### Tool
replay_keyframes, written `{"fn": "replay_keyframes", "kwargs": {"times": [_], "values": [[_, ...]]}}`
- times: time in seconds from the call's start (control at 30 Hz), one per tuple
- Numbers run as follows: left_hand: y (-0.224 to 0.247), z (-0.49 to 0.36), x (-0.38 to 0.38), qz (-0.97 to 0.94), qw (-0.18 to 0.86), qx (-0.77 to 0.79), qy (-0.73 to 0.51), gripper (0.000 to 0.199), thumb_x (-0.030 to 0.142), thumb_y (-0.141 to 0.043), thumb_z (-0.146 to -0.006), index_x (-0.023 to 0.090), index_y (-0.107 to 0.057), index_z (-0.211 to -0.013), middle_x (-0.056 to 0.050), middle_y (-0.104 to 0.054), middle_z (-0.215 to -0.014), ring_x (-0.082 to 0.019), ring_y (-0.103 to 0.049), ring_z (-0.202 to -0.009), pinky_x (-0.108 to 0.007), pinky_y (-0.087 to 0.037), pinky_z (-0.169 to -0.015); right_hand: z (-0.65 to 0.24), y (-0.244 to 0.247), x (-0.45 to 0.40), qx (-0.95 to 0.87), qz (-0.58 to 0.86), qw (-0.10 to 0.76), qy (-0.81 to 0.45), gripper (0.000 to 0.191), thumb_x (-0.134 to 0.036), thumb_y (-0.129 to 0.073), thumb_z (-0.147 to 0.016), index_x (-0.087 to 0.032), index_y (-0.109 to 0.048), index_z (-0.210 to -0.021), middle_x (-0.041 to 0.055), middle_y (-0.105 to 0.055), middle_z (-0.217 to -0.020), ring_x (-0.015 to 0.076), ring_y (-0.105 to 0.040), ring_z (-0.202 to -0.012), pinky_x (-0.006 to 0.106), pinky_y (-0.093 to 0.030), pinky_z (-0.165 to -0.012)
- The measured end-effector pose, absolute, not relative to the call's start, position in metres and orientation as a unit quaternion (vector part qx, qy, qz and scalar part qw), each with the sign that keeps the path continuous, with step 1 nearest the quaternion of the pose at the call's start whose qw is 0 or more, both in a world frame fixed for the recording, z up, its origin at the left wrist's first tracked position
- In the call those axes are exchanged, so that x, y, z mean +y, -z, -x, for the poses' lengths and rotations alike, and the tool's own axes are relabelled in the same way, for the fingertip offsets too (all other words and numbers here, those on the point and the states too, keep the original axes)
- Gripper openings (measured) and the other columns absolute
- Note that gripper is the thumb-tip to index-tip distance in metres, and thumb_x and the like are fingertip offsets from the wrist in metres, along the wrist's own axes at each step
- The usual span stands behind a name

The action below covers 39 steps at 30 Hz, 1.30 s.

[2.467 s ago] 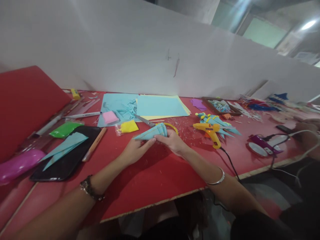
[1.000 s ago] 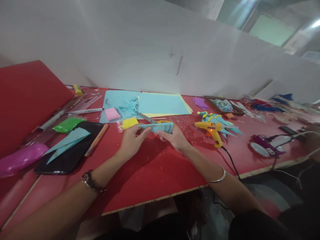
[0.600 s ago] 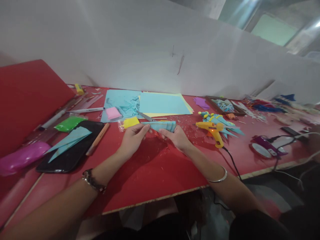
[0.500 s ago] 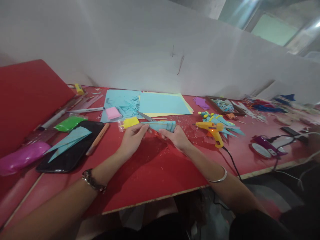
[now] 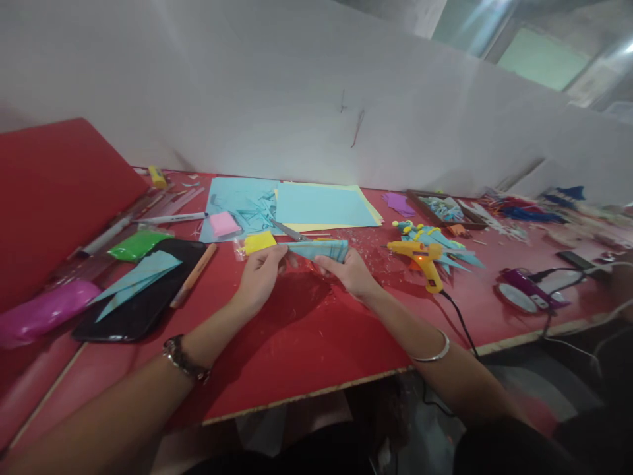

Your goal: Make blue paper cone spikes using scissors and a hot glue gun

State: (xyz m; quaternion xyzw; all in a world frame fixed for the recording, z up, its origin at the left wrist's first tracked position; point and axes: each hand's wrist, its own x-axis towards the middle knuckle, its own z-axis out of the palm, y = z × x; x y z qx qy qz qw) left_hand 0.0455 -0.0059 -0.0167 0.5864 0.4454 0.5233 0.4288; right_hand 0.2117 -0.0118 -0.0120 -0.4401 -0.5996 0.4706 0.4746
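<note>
Between my hands, just above the red table (image 5: 277,356), is a folded light-blue paper strip (image 5: 319,249) that narrows toward the left. My left hand (image 5: 261,274) pinches its narrow end. At the wide end, my right hand (image 5: 352,270) grips the strip with the thumb along its lower edge. Scissors (image 5: 291,231) lie right behind the paper, their far part among the blue scraps. A yellow paper pad (image 5: 260,243) sits just behind my left hand.
Blue sheets (image 5: 321,204) lie at the back. Left are a black tray-like item (image 5: 148,310) carrying folded blue paper (image 5: 141,280), a brown marker (image 5: 195,274) and a green packet (image 5: 136,245). Right are a yellow glue gun (image 5: 422,260) with a cord and a purple device (image 5: 529,290).
My left fingers have shifted slightly left along the paper's narrow end, the thumb now drawn in. My right hand keeps its hold almost unmoved.
</note>
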Motion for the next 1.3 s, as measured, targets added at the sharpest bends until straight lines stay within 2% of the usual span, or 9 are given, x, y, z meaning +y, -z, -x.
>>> {"fn": "replay_keyframes", "kwargs": {"times": [0.33, 0.53, 0.8, 1.13, 1.3], "values": [[0.017, -0.045, -0.005, -0.588, 0.436, 0.428, -0.53, 0.037, 0.035, -0.043, -0.079, 0.018, -0.054, -0.048, 0.001, -0.05, -0.047, -0.01, -0.039, -0.046, -0.026, -0.033, -0.05, -0.212, 0.011, -0.012, -0.604, 0.441, 0.475, -0.464, 0.041, -0.051, -0.068, -0.063, -0.019, -0.049, -0.047, -0.0026, -0.049, -0.047, 0.0083, -0.043, -0.047, 0.024, -0.037, -0.05], [0.013, -0.044, -0.007, -0.584, 0.397, 0.452, -0.545, 0.03, 0.038, -0.053, -0.073, 0.019, -0.058, -0.051, 0.004, -0.039, -0.042, -0.009, -0.033, -0.045, -0.024, -0.026, -0.045, -0.212, 0.01, -0.012, -0.603, 0.445, 0.484, -0.451, 0.035, -0.044, -0.066, -0.066, -0.02, -0.049, -0.048, -0.0026, -0.049, -0.047, 0.0089, -0.044, -0.048, 0.024, -0.038, -0.051], [0.011, -0.045, -0.007, -0.534, 0.395, 0.453, -0.595, 0.015, 0.033, -0.064, -0.064, 0.018, -0.064, -0.063, 0.003, -0.059, -0.059, -0.01, -0.047, -0.056, -0.023, -0.039, -0.056, -0.213, 0.013, -0.009, -0.599, 0.451, 0.499, -0.435, 0.03, -0.039, -0.065, -0.067, -0.019, -0.051, -0.05, -0.0023, -0.051, -0.048, 0.0089, -0.044, -0.047, 0.024, -0.037, -0.049], [0.009, -0.046, -0.005, -0.511, 0.413, 0.429, -0.62, 0.013, 0.031, -0.066, -0.06, 0.019, -0.062, -0.061, 0.003, -0.058, -0.061, -0.011, -0.049, -0.062, -0.024, -0.04, -0.061, -0.213, 0.015, -0.008, -0.594, 0.458, 0.502, -0.431, 0.03, -0.039, -0.065, -0.065, -0.019, -0.051, -0.049, -0.0031, -0.051, -0.047, 0.0082, -0.045, -0.047, 0.023, -0.038, -0.049], [0.008, -0.044, -0.005, -0.523, 0.411, 0.426, -0.613, 0.011, 0.03, -0.063, -0.063, 0.02, -0.06, -0.059, 0.004, -0.051, -0.055, -0.011, -0.045, -0.057, -0.024, -0.037, -0.056, -0.214, 0.015, -0.008, -0.599, 0.456, 0.498, -0.43, 0.031, -0.039, -0.064, -0.067, -0.018, -0.05, -0.048, -0.0031, -0.05, -0.047, 0.0077, -0.044, -0.046, 0.023, -0.037, -0.049]]}}
